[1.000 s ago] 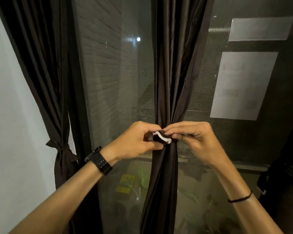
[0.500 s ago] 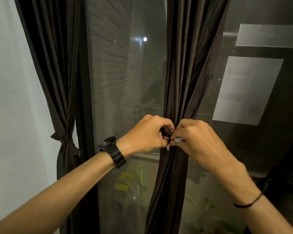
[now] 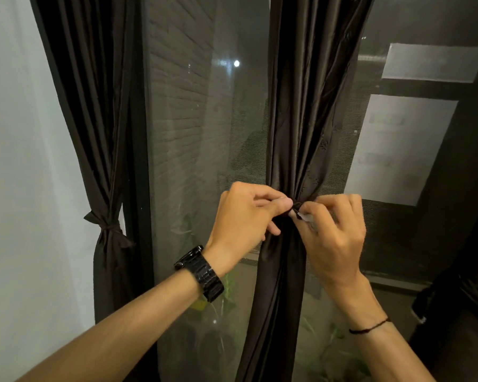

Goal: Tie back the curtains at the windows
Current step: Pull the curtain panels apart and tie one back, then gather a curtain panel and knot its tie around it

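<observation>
I see the gathered curtain (image 3: 295, 119) hanging against the window (image 3: 199, 133). At its cinched waist, my left hand (image 3: 243, 216) pinches the dark tie (image 3: 296, 207) from the left. My right hand (image 3: 334, 232) pinches the tie's white end from the right. Further left, a second curtain (image 3: 94, 106) hangs knotted.

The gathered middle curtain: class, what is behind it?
Behind the middle curtain stands the window glass; through it show a brick wall on the left and plants lower down. Whatever lies straight behind the fabric is covered.
</observation>
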A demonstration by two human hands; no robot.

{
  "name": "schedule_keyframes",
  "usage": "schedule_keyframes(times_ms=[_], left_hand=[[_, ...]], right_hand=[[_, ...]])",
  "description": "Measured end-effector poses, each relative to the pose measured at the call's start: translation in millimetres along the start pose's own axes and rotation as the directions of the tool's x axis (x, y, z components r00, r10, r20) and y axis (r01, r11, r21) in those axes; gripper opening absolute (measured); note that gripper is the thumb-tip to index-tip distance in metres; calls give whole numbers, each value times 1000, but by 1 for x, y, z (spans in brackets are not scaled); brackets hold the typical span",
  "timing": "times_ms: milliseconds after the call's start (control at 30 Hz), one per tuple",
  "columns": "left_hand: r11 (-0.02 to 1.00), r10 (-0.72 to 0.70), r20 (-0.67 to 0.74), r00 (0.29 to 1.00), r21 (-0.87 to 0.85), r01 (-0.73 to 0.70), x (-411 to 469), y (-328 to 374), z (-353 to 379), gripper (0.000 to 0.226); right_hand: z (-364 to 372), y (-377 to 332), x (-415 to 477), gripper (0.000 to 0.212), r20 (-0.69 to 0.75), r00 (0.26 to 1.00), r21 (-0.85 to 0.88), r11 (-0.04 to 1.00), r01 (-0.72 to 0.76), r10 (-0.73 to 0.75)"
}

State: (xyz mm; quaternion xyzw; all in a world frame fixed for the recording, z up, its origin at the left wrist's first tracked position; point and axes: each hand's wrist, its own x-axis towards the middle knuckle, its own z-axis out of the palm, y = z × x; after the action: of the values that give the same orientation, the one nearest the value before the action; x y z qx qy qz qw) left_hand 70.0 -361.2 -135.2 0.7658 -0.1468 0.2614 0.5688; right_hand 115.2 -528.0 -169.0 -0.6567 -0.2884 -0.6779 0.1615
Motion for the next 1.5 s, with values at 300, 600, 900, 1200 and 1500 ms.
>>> schedule_keyframes(times_ms=[300, 600, 900, 1200, 1500], left_hand=[[861, 434, -196, 879, 376, -342, 0, -9, -1, 7], [836, 412, -307, 858, 502, -222, 15, -70, -33, 12], [279, 674, 196, 712, 826, -491, 18, -38, -16, 46], [222, 603, 322, 730, 811, -541, 59, 3, 24, 69], [268, 666, 313, 677, 747, -609, 83, 62, 135, 71]], right_hand=[[0, -2, -13, 17, 95, 995, 39, 999, 15, -19], [10, 5, -47, 24, 250, 966, -73, 996, -44, 61], [4, -1, 6, 64, 457, 872, -258, 964, -55, 172], [-29, 41, 40, 75, 399, 852, -505, 857, -104, 339], [-120, 134, 63, 76, 289, 863, -678, 725, -120, 413]])
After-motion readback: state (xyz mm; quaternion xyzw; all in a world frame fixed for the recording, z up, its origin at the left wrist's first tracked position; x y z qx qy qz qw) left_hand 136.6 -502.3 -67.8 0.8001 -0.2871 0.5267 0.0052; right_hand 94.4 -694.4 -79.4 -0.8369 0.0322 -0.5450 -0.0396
